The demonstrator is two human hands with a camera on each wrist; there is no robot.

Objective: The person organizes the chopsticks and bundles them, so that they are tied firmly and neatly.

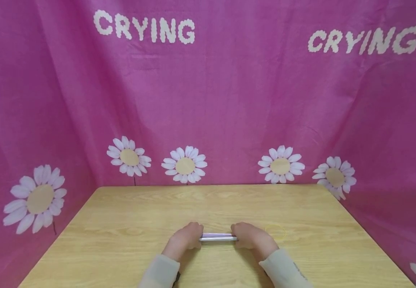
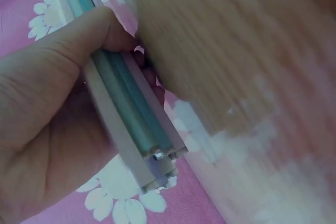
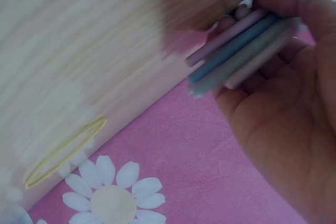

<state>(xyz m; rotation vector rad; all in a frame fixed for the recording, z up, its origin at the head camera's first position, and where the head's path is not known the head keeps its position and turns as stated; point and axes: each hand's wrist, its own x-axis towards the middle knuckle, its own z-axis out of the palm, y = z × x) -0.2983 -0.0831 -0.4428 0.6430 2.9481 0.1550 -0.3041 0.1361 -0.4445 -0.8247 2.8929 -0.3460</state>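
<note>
Both hands hold one bundle of slim, straight pastel sticks [image 1: 218,237] low in the middle of the head view, one hand at each end. My left hand [image 1: 192,235] grips the left end. In the left wrist view its thumb lies across the white, teal and pinkish sticks [image 2: 118,108], whose ends stick out past the hand. On the other end, my right hand [image 3: 294,82] curls its fingers round the sticks, with pink, blue and pale green tips showing. Fingers hide part of the bundle.
A thin yellow rubber band [image 1: 275,232] lies on the wooden table [image 1: 150,216] just right of the right hand. A pink curtain [image 1: 229,100] with daisies and white lettering surrounds the back and sides of the table.
</note>
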